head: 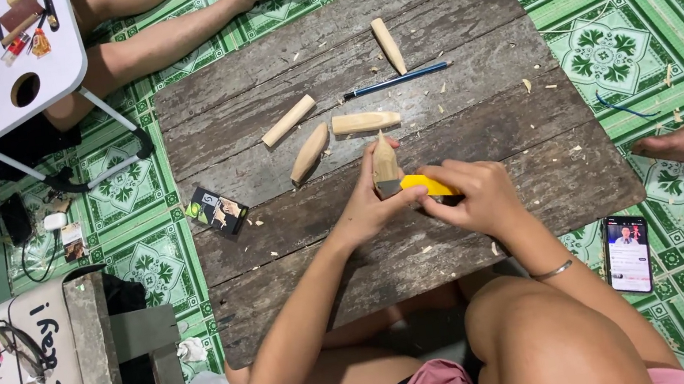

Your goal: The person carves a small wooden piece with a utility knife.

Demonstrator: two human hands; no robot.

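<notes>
Left hand (373, 207) grip clamped on pale pointed wooden peg (385, 162) stood upright on weathered grey plank desk (279, 254), right hand (478, 197) closed round yellow-handled utility knife (424, 186) at its base; blade could slip towards left fingers.

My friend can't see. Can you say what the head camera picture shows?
A person's left hand holds a pointed wooden piece upright on a dark wooden board while the right hand presses a yellow knife against it. Four more carved pieces and a blue pencil lie nearby.
</notes>
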